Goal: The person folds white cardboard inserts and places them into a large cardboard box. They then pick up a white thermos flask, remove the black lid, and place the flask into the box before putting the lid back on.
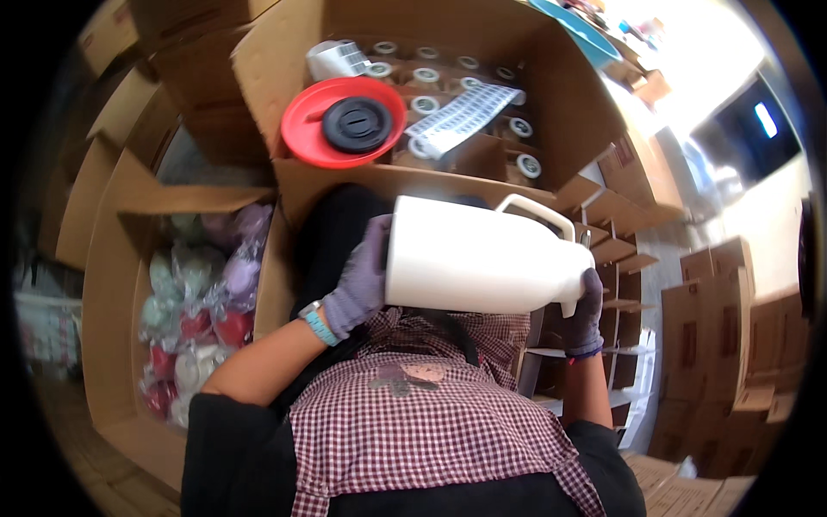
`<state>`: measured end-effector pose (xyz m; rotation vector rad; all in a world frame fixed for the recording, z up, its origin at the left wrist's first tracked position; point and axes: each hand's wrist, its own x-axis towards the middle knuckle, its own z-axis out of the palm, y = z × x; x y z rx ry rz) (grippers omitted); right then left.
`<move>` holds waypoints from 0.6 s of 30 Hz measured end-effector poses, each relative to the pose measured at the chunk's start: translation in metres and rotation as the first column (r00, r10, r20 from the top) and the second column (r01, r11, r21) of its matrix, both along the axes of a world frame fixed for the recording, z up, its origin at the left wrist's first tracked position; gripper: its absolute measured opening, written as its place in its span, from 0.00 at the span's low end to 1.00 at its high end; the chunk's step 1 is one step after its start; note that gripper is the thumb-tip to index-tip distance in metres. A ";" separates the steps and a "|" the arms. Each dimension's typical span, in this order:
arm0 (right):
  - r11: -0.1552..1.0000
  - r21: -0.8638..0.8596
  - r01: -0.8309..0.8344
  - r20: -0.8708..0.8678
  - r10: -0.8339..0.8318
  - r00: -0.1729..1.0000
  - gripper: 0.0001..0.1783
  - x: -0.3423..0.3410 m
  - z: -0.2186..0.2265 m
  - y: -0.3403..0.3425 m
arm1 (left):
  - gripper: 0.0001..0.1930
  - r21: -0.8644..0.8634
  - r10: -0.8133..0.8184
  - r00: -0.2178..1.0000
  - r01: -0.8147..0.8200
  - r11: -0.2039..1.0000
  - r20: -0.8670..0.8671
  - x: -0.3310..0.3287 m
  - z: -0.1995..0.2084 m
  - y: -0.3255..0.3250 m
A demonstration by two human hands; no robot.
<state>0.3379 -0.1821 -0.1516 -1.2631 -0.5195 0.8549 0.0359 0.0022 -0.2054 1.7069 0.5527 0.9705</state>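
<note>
A white thermos jug (474, 258) with a loop handle lies on its side in the air above my lap, base to the left and neck to the right. My left hand (360, 276), in a grey-purple glove, is closed against its base end. My right hand (587, 314), gloved too, grips the neck end; some of its fingers are hidden behind the jug. Beyond the jug, a red plate (297, 129) carries a round black lid (357, 124). A sheet of labels (465, 118) lies beside it, across upright bottles with white tops (425, 105).
The bottles stand in a large open carton (551, 52) ahead. At left, another carton (112, 345) holds bagged lids or cups (194, 284) in green, purple, red and white. Cardboard dividers (633, 263) stand at right. Stacked boxes (706, 336) and a blue basin (586, 39) are farther off.
</note>
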 end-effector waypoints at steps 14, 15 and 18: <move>0.965 0.120 -0.233 0.211 0.205 0.956 0.53 -0.050 0.085 0.035 | 0.49 0.177 0.095 0.949 -0.042 0.983 -0.301 -0.098 0.037 0.004; 0.964 0.108 -0.242 0.198 0.218 0.956 0.52 -0.053 0.083 0.036 | 0.48 0.229 0.136 0.945 -0.068 0.971 -0.299 -0.104 0.035 0.001; 0.950 0.149 -0.276 0.177 0.249 0.952 0.52 -0.062 0.082 0.042 | 0.39 0.305 0.250 0.943 -0.178 0.936 -0.218 -0.117 0.024 -0.003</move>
